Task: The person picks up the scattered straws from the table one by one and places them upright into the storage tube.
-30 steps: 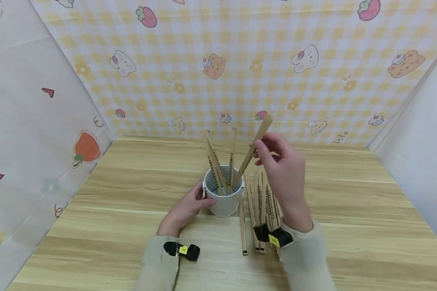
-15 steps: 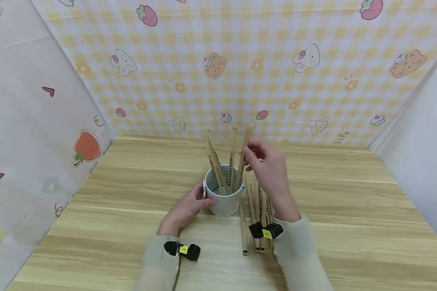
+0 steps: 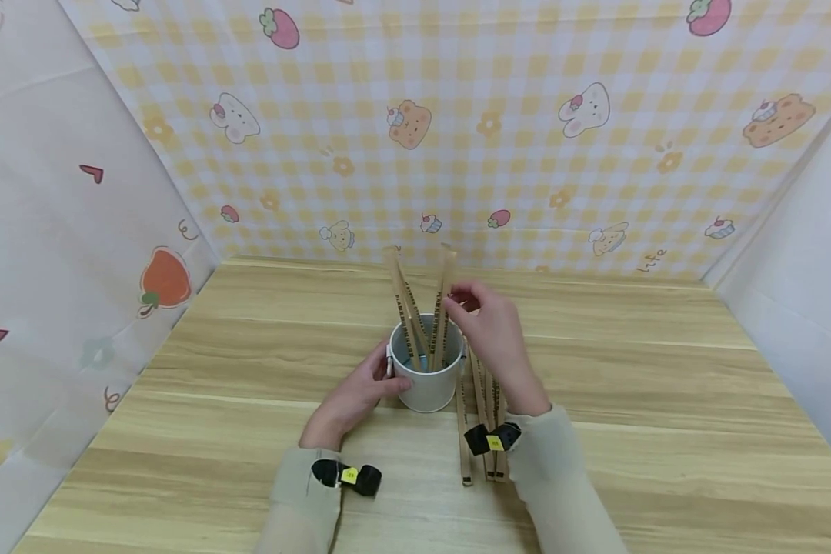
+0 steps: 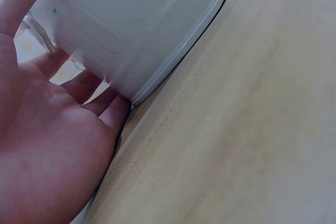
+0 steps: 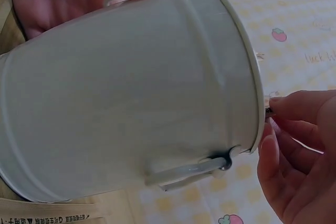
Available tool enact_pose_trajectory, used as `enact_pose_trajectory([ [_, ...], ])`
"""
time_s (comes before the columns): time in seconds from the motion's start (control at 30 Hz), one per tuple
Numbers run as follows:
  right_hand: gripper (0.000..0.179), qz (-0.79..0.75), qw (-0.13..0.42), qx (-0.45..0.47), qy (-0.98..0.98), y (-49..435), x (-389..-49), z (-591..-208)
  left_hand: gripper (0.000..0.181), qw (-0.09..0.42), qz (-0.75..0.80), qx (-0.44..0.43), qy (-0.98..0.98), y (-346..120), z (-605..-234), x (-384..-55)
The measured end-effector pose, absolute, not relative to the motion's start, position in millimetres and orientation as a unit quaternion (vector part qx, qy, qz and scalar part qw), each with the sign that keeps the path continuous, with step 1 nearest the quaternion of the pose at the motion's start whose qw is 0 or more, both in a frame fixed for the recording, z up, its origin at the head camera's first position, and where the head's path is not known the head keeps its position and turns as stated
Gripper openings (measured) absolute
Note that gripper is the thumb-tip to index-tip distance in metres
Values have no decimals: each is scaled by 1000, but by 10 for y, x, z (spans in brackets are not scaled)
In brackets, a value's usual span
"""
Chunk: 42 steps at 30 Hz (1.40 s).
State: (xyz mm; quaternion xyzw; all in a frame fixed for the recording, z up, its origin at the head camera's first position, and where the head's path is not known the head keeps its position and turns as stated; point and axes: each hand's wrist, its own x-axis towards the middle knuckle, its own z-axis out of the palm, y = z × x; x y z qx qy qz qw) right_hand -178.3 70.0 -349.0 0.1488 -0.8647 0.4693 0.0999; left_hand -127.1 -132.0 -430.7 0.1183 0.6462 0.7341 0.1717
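Note:
A small white metal bucket (image 3: 425, 392) stands upright on the table, its side handles hanging down. My left hand (image 3: 360, 388) holds it from the left, thumb at the front and fingers behind. Between thumb and fingertips, my right hand (image 3: 492, 331) pinches a brown paper-wrapped straw (image 3: 445, 331), whose lower end is inside the bucket. Other wrapped straws (image 3: 402, 308) lean in the bucket, their tops spread above the rim. In the right wrist view, the bucket wall (image 5: 121, 93) hides most of the pinched straw.
Several more wrapped straws (image 3: 465, 454) lie on the wooden table (image 3: 201, 431) right of the bucket, partly under my right wrist and sleeve. A yellow checked cloth (image 3: 485, 177) hangs behind the table, and a white printed cloth (image 3: 62, 246) at the left.
My right hand has moved left and lower with its straw, which has gone from slanting right to nearly upright beside the others. The left hand and bucket have stayed put.

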Motion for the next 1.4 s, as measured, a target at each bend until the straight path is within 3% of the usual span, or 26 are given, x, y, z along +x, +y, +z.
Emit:
enact_pose_trajectory([
  [0.27, 29, 456, 91, 139, -874, 695, -1805, -3522, 74, 163, 737, 115, 646, -1343, -4482, -1333],
  [0.53, 35, 445, 82, 140, -881, 694, -1830, -3562, 79, 176, 733, 110, 648, -1316, -4273, -1258],
  [0.8, 33, 439, 72, 132, -886, 735, -1838, -3557, 78, 173, 734, 117, 647, -1313, -4263, -1248],
  [1.07, 30, 416, 95, 117, -897, 884, -1869, -3522, 81, 165, 732, 124, 650, -1307, -4273, -1256],
  [1.4, 35, 389, 68, 96, -914, 1089, -1956, -3597, 79, 176, 729, 112, 652, -1322, -4325, -1274],
])
